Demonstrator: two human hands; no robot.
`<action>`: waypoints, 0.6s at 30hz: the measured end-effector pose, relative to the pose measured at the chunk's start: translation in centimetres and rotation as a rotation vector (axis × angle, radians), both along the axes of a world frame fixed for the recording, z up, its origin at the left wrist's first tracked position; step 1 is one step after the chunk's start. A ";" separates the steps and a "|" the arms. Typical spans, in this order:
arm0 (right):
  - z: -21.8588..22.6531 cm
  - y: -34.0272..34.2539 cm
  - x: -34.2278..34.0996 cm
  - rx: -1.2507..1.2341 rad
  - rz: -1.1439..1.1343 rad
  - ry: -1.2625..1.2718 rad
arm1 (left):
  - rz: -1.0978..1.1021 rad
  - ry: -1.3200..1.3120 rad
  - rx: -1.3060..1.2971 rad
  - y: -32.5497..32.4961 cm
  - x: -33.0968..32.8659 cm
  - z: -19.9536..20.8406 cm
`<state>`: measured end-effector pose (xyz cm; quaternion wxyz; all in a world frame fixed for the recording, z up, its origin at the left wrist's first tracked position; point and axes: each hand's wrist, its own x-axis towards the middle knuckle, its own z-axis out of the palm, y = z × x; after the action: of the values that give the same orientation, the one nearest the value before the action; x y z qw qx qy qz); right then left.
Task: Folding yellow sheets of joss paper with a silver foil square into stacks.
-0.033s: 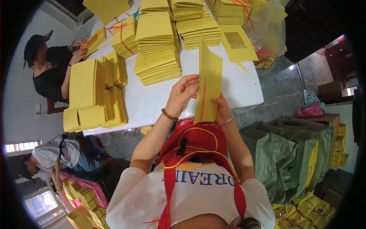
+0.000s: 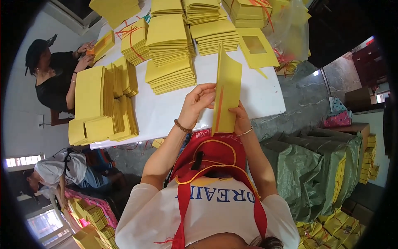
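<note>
A tall yellow folded paper sleeve (image 2: 230,87) stands upright between my hands, just over the near edge of the table. An orange-red strip (image 2: 219,103) runs along its lower left side. The fingers of my left hand (image 2: 199,101) are curled against its left edge, the tips partly hidden by the paper. My right hand (image 2: 241,118) grips the lower right edge, thumb in front and fingers behind. A beaded bracelet (image 2: 182,126) circles my left wrist.
The white table (image 2: 166,106) carries several stacks of yellow folded paper (image 2: 89,91), some tied with red ribbon, and a windowed yellow piece (image 2: 255,45). A co-worker in black (image 2: 54,79) handles yellow pieces at left. Green sacks (image 2: 298,174) stand on the floor at right.
</note>
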<state>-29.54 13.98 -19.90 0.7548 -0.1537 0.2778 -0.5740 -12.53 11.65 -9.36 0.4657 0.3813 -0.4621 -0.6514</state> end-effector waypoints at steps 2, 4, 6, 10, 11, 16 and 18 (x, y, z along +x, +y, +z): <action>-0.2 -0.2 -0.7 0.005 -0.050 0.044 | -0.003 -0.031 0.068 -0.1 0.7 -0.7; -0.1 -0.3 -2.3 0.061 -0.091 0.095 | -0.014 0.055 0.129 -0.3 1.3 -1.6; 0.5 -0.3 -4.4 0.045 -0.098 0.227 | -0.051 0.220 0.293 -0.2 1.0 -2.3; 0.4 -0.4 -9.1 -0.060 0.031 0.819 | -0.213 -0.003 0.289 0.8 -1.7 -6.9; 0.6 -0.6 -9.9 -0.065 0.027 0.821 | -0.214 -0.002 0.282 1.0 -2.5 -7.6; 0.1 -1.4 -13.8 -0.150 0.058 0.991 | -0.221 0.067 0.344 0.1 -6.4 -10.7; 0.2 -1.7 -15.1 -0.135 0.000 1.048 | -0.192 0.143 0.352 -0.3 -8.5 -10.0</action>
<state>-44.68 12.26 -19.74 0.5031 -0.4682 0.5803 -0.4370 -21.00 11.30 -19.34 0.3594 0.3636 -0.3411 -0.7888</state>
